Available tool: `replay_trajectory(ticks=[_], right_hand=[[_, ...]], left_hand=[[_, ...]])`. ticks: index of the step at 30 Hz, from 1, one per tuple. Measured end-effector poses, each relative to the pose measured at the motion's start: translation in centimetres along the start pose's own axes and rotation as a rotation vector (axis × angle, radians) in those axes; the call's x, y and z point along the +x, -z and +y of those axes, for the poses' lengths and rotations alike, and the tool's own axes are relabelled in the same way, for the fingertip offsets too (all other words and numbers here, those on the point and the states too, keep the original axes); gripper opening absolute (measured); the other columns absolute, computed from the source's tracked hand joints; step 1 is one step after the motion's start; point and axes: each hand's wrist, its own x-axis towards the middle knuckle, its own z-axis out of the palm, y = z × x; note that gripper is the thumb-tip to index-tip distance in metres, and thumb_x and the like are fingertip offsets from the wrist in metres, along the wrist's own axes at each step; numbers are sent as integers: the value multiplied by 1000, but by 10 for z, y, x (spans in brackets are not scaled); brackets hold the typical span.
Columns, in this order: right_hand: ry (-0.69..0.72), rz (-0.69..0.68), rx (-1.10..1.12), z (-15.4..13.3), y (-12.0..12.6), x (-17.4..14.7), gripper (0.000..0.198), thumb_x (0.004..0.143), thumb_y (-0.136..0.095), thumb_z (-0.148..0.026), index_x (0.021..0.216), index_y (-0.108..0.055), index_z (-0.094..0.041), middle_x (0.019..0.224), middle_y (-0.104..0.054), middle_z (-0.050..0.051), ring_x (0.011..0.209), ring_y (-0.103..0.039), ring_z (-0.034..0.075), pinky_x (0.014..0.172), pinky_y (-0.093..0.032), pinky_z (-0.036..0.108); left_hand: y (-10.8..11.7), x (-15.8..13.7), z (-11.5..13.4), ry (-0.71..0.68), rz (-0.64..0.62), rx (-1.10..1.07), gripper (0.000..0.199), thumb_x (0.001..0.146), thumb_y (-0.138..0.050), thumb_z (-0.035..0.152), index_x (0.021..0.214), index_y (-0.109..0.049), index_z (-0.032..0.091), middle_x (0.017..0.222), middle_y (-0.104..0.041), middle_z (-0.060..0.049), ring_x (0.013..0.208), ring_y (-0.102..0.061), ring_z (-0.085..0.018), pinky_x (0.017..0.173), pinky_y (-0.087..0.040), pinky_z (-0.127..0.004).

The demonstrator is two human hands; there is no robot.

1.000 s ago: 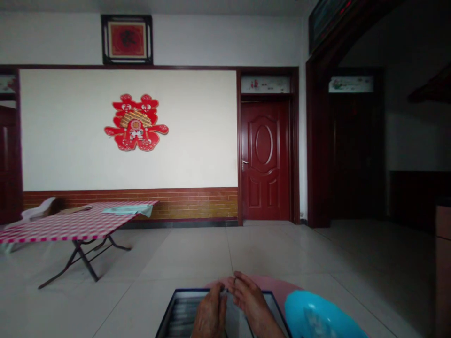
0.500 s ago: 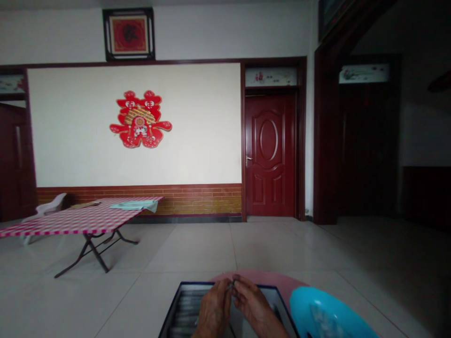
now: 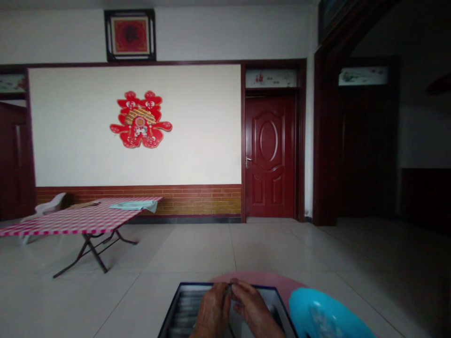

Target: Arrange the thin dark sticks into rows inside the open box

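Observation:
Over a dark-rimmed tray [image 3: 197,283], my left hand [image 3: 212,310] and my right hand [image 3: 252,305] meet at the fingertips. Both are closed in a pinch on a small dark piece between them, too small to name. A thin dark strand hangs below the fingers. In the tray's left part lie several grey, rod-like items [image 3: 185,307] side by side, blurred. A dark item [image 3: 276,315] lies along the tray's right side, partly behind my right forearm.
The tray stands on a round pink surface [image 3: 278,280]. Close on the right is a blue plastic basin [image 3: 317,305] with clear, shiny stuff inside. A folding table [image 3: 81,218] with a checked cover and a pale green cloth [image 3: 134,205] stands at left on the tiled floor.
My fingertips have shifted slightly left and down, and my right fingers have closed in nearer to the left ones. The tray and basin stay in place.

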Motion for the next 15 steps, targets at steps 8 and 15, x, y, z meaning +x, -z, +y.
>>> replay_trajectory(ticks=[8, 15], right_hand=[[15, 28, -83, 0, -1, 3, 44, 54, -78, -43, 91, -75, -19, 91, -74, 8, 87, -65, 22, 67, -47, 28], [49, 52, -173, 9, 1, 19, 38, 57, -74, -45, 83, -74, -18, 66, -69, 3, 65, -61, 18, 54, -42, 26]], left_hand=[[8, 3, 3, 37, -38, 101, 31, 94, -36, 21, 86, -65, 21, 83, -67, -6, 70, -65, -16, 62, -49, -24], [10, 5, 1, -2, -10, 304, 21, 88, -48, 16, 86, -67, 25, 77, -67, -3, 73, -62, -19, 63, -45, -26]])
